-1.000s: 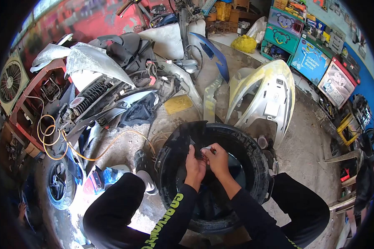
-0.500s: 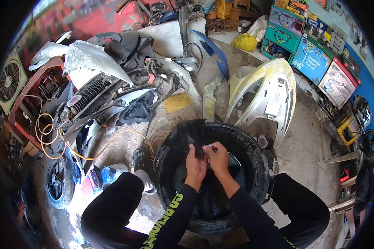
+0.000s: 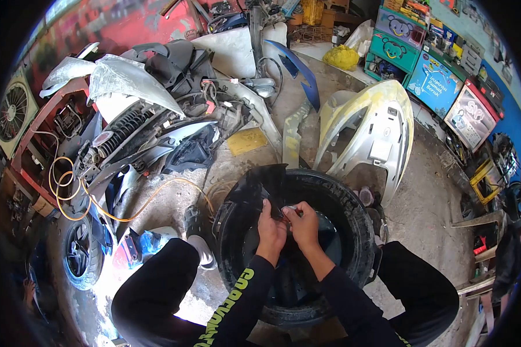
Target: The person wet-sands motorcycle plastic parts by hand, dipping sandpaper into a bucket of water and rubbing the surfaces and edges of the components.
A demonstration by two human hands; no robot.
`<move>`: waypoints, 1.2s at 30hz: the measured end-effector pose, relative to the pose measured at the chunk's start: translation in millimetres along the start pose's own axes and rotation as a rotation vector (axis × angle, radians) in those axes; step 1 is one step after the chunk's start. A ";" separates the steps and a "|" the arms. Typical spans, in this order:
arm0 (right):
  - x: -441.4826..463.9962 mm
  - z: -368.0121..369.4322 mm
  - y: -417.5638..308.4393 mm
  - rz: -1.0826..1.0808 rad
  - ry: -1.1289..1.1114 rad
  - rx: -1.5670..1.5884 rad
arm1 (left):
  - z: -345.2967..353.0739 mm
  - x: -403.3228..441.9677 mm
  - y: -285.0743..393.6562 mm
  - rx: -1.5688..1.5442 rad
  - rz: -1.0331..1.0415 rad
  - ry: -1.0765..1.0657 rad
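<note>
A black plastic panel [image 3: 252, 186], wet-looking and curved, leans over the far left rim of a large black tub [image 3: 362, 240] between my knees. My left hand [image 3: 272, 232] grips the panel's near end, thumb pointing up along it. Close beside it, my right hand [image 3: 304, 229] is closed in a pinch against the panel's edge. A small greyish piece shows at its fingertips, too little visible to name. Dark water [image 3: 327, 234] lies in the tub beneath both hands.
Beyond the tub stands a yellow-and-white motorcycle fairing [image 3: 402, 136]. Bodywork parts and a shock absorber [image 3: 124, 132] are piled at the left, with an orange hose [image 3: 150, 208] on the floor. A wheel [image 3: 82, 253] lies at lower left; drawers [image 3: 391, 49] stand at far right.
Both hands stay almost in place on the panel. My right fingertips have shifted very slightly along its edge; the panel and tub look unmoved.
</note>
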State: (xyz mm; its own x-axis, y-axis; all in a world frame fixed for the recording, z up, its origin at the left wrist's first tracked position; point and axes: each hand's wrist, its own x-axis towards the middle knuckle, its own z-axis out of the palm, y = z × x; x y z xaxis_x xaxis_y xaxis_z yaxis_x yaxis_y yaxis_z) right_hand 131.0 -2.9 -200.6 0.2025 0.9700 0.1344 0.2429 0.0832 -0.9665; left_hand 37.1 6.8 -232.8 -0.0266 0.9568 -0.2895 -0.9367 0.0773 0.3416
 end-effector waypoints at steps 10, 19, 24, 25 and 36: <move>4.4 -9.0 5.0 0.111 -0.053 0.100 | -11.3 7.5 -5.1 0.057 -0.041 -0.008; 12.6 -16.7 11.4 0.218 -0.009 0.221 | -2.1 -0.7 -4.8 0.099 -0.032 0.082; 30.0 -25.0 66.6 0.336 -0.017 -0.059 | 0.2 -4.1 -4.3 0.083 -0.042 0.116; 32.6 -27.0 78.6 0.338 -0.015 -0.058 | -1.9 -3.7 -5.0 0.089 -0.046 0.116; 53.0 -58.9 144.2 0.271 -0.263 -0.747 | -16.0 -2.4 -9.9 0.181 -0.081 0.123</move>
State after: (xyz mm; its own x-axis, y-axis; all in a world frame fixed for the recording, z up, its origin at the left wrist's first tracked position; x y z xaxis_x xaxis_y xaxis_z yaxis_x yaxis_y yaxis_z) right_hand 232.7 47.1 -319.9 0.1393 0.9640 -0.2263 0.8014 -0.2440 -0.5461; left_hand 40.9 -0.8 -249.8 -0.0070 0.9048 -0.4257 -0.8597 0.2120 0.4647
